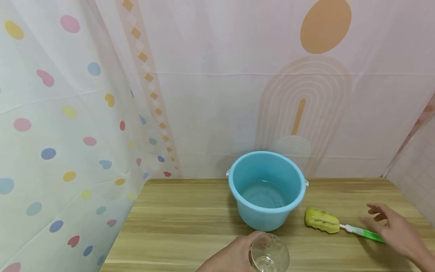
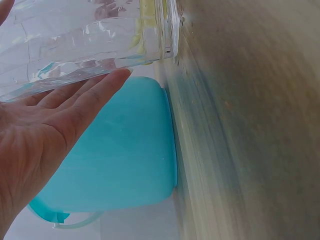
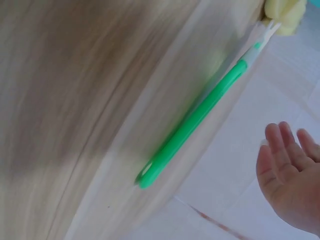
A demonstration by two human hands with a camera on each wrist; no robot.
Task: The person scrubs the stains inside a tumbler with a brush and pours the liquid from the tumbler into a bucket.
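My left hand (image 1: pixel 234 253) holds a clear drinking glass (image 1: pixel 270 252) at the table's front. In the left wrist view the fingers (image 2: pixel 95 97) lie along one side of the glass (image 2: pixel 100 40), with the thumb's edge opposite. Its base is right at the tabletop. On the right lies a bottle brush with a yellow sponge head (image 1: pixel 322 220) and a green handle (image 1: pixel 372 235). Over the handle's end hovers my right hand (image 1: pixel 395 230), fingers loosely bent and holding nothing. The right wrist view shows the hand (image 3: pixel 292 175) apart from the green handle (image 3: pixel 192 125).
A light blue bucket (image 1: pixel 266 217) with some water (image 1: pixel 263 194) in it stands behind the glass. The wooden tabletop (image 1: pixel 180 223) meets a patterned curtain (image 1: pixel 210 113) at the back and a dotted one (image 1: pixel 68 151) on the left.
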